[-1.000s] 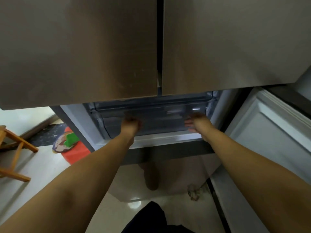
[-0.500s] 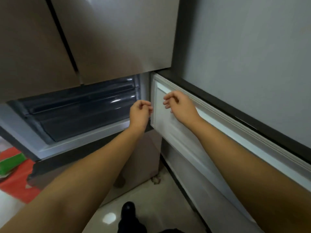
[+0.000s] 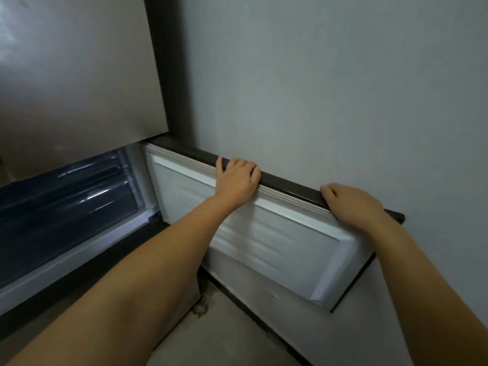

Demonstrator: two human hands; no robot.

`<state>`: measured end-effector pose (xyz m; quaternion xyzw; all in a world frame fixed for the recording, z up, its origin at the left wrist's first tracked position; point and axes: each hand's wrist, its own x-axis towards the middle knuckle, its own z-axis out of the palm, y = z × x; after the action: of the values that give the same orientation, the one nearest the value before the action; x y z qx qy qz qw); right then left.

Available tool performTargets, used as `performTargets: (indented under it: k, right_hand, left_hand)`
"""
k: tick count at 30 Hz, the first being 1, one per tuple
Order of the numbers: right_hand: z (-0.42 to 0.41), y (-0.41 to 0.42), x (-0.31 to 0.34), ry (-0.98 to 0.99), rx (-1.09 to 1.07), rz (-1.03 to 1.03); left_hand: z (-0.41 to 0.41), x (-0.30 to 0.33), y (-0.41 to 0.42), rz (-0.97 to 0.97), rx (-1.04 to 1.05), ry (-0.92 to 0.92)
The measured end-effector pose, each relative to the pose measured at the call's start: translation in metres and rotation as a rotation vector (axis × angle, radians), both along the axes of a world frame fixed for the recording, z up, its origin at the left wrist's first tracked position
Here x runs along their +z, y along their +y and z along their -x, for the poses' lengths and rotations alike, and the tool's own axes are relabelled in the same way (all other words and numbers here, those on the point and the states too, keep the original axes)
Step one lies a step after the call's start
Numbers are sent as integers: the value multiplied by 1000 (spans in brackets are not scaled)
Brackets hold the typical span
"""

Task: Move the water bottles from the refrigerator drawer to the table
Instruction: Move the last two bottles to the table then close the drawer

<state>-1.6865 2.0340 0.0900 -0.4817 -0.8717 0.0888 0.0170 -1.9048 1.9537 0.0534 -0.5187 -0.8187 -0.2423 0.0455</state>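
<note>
The lower refrigerator door (image 3: 277, 241) stands swung open to the right, its white inner liner facing me. My left hand (image 3: 237, 180) grips the door's dark top edge near its middle, fingers curled over it. My right hand (image 3: 351, 204) grips the same edge closer to its outer end. At the left, the dark translucent refrigerator drawer (image 3: 66, 204) sits pushed in inside the open compartment. No water bottle and no table are in view.
The brown upper refrigerator door (image 3: 79, 75) is shut above the drawer. A grey wall (image 3: 330, 88) runs right behind the open door. Pale floor (image 3: 224, 334) lies below, between the fridge base and the door.
Both hands left the drawer front and moved right onto the open door's top edge. My view swung right, so the drawer now lies at the left.
</note>
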Motion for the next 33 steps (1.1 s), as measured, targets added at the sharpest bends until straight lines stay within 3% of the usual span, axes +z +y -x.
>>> performTargets:
  k: [4,11,16,20,28,33]
  right_hand:
    - [-6,-26,2,-40,65,37]
    - [0,-127,15,-54,272,421]
    - [23,-207,-7,170,368,644]
    - [55,-278,-28,235,498,774]
    - [163,-375,-53,334,599,489]
    - [205,-360,-72,341,800,303]
  left_hand:
    - [-1,4,-18,22,15,-15]
    - [-13,10,-104,114,-4,-145]
    - [-16,16,-193,217,-30,-203]
    - [-12,24,-286,286,47,-331]
    - [28,44,-434,401,207,-381]
    - [47,37,-484,426,280,-146]
